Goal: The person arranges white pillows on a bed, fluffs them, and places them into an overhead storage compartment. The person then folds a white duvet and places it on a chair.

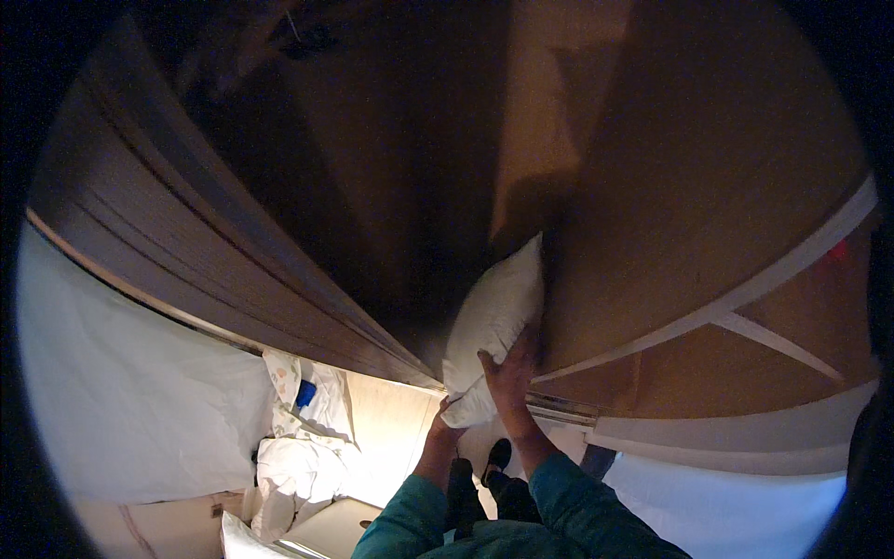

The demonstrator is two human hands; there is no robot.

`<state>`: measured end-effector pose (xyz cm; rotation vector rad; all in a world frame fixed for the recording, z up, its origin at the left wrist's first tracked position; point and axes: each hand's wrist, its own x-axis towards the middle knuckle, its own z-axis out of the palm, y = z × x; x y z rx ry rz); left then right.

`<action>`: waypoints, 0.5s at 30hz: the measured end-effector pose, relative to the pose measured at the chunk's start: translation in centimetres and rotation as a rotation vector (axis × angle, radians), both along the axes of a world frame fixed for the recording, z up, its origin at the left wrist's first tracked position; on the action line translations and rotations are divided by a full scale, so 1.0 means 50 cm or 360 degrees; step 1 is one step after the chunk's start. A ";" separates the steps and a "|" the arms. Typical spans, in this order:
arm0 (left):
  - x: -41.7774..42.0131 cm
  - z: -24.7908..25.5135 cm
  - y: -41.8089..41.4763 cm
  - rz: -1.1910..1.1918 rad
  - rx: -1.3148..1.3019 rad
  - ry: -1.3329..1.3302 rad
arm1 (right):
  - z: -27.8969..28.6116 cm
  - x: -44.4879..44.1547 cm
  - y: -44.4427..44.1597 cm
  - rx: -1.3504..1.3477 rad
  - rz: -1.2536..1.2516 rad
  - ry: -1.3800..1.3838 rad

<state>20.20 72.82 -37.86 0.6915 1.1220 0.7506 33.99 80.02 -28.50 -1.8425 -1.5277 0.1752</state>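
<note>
A white pillow (494,307) is held out in front of me between both hands, tilted with its pointed far corner towards the dark space ahead. My left hand (444,423) grips the pillow's near lower corner, its fingers mostly hidden behind the fabric. My right hand (510,374) clasps the right side of the pillow, thumb on its upper face and the other fingers out of sight underneath. Close to the right hand runs a brown wall panel (670,230).
Wooden panelling (209,258) with dark grooves slopes along the left. A white sheet-like surface (140,377) lies below it, near rumpled white fabric (300,468) and a small blue item (305,393). My dark shoe (498,454) is on the floor. White strips (649,339) cross the right wall.
</note>
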 end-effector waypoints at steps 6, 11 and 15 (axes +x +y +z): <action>0.022 -0.003 -0.008 -0.0008 -0.0131 -0.0035 | -0.188 0.032 0.046 -0.0496 -0.0182 0.0250; 0.043 0.057 -0.015 -0.0141 0.0377 0.0685 | -0.269 0.060 0.044 -0.0452 -0.0127 0.0672; 0.079 0.036 0.066 0.0056 0.0410 0.0304 | -0.204 0.083 0.084 -0.0319 0.0039 0.0504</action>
